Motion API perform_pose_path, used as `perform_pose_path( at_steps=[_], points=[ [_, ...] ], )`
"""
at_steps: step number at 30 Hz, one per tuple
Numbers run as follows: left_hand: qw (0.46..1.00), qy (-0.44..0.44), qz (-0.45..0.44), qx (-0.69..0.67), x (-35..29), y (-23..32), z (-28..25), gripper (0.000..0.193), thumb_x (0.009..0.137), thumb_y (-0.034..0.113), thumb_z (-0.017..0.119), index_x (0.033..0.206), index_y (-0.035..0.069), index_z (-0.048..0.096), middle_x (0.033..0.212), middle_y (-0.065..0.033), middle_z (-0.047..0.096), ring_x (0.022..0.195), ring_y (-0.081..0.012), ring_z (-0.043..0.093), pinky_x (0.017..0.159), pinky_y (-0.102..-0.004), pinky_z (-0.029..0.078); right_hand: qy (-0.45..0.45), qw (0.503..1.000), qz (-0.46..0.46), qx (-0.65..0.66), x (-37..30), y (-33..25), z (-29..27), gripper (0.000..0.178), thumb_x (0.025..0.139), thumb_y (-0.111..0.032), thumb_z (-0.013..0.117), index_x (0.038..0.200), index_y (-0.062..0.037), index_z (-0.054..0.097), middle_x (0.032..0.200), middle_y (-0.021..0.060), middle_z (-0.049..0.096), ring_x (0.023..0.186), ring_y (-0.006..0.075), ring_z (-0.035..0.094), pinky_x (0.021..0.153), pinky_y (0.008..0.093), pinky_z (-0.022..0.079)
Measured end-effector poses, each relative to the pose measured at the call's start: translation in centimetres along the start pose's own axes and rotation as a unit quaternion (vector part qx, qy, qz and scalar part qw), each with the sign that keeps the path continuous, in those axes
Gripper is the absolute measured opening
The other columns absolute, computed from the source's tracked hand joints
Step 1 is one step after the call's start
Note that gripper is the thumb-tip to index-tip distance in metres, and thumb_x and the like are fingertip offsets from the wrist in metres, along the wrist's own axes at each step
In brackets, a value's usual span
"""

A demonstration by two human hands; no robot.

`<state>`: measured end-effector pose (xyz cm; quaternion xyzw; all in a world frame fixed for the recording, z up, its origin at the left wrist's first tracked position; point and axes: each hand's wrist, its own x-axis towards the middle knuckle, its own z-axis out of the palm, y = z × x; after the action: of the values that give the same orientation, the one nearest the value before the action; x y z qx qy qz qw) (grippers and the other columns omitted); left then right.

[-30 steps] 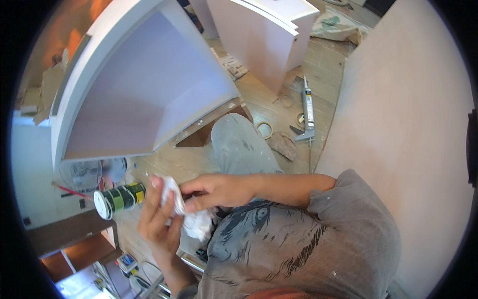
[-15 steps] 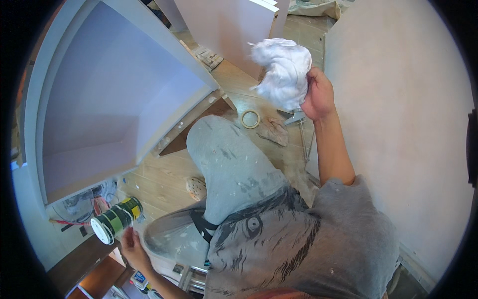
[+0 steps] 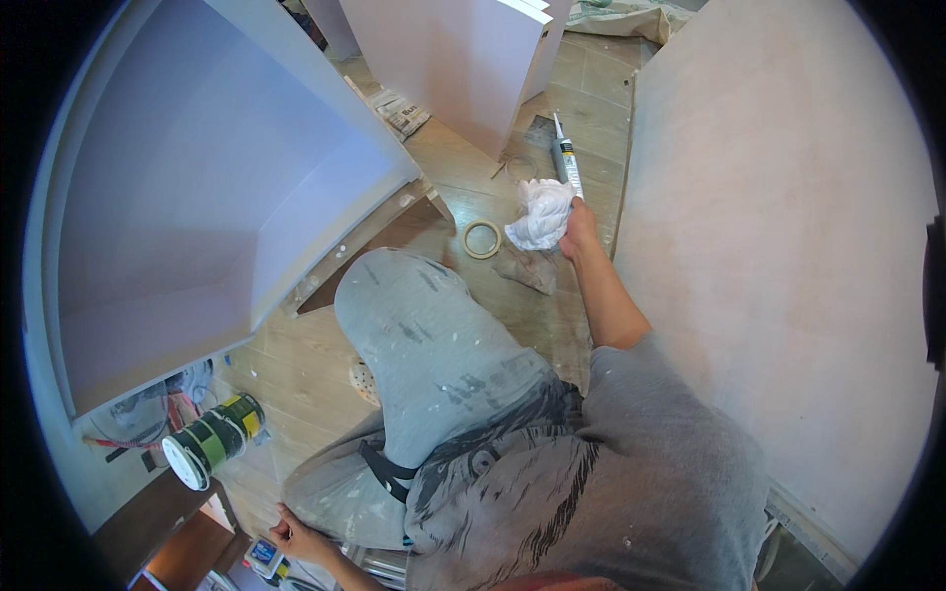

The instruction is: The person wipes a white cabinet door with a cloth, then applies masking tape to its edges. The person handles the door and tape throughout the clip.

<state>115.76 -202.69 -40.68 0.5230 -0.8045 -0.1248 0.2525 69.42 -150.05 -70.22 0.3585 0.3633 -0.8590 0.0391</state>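
Note:
My right hand (image 3: 579,232) is closed on a crumpled white cloth (image 3: 540,215), low over the floor with the arm stretched forward. Just beyond that hand is a sealant tube (image 3: 566,165) with a pointed nozzle facing away from me; the hand and cloth hide its rear end, and whether they touch it I cannot tell. At the lower left, my left hand (image 3: 298,535) hangs beside my leg, fingers loosely apart and nothing visible in them. Close to it is a blue-and-white labelled container (image 3: 264,557), partly cut off from sight.
A roll of masking tape (image 3: 482,239) and a brownish rag (image 3: 526,269) lie on the wood floor. An open white cabinet (image 3: 197,187) stands left, a large pale panel (image 3: 778,256) right. A green can (image 3: 212,440) is at the lower left, white boards (image 3: 443,69) ahead.
My right hand has lowered the white cloth toward the floor, bringing the sealant tube into view. My left hand has moved down and slightly right, away from the green can.

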Motion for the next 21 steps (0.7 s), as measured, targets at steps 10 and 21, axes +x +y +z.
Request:
perform_pose_path(
  at_steps=[10, 21],
  points=[
    [0.996, 0.016, 0.082, -0.036, 0.4, 0.6, 1.5, 0.031, 0.098, 0.025, 0.075, 0.087, 0.000, 0.058, 0.081, -0.0037, 0.054, 0.075, -0.0157, 0.046, 0.071, -0.0308, 0.043, -0.043, 0.982, -0.140, 0.119, -1.5, -12.4, 6.4, 0.049, 0.109, -0.027, 0.028, 0.142, 0.0004, 0.052, 0.146, 0.0178, 0.056, 0.133, 0.0366, 0.056, 0.116, 0.0540, 0.043],
    [0.996, -0.027, 0.065, -0.056, 1.3, -0.1, 1.2, 0.026, 0.101, 0.021, 0.070, 0.093, -0.002, 0.062, 0.083, -0.0030, 0.057, 0.074, -0.0126, 0.047, 0.068, -0.0281, 0.042, -0.022, 0.987, -0.095, 0.126, 4.8, -7.9, 4.3, 0.046, 0.109, -0.028, 0.034, 0.140, 0.0012, 0.052, 0.142, 0.0189, 0.058, 0.128, 0.0375, 0.060, 0.111, 0.0562, 0.047]
  ],
)
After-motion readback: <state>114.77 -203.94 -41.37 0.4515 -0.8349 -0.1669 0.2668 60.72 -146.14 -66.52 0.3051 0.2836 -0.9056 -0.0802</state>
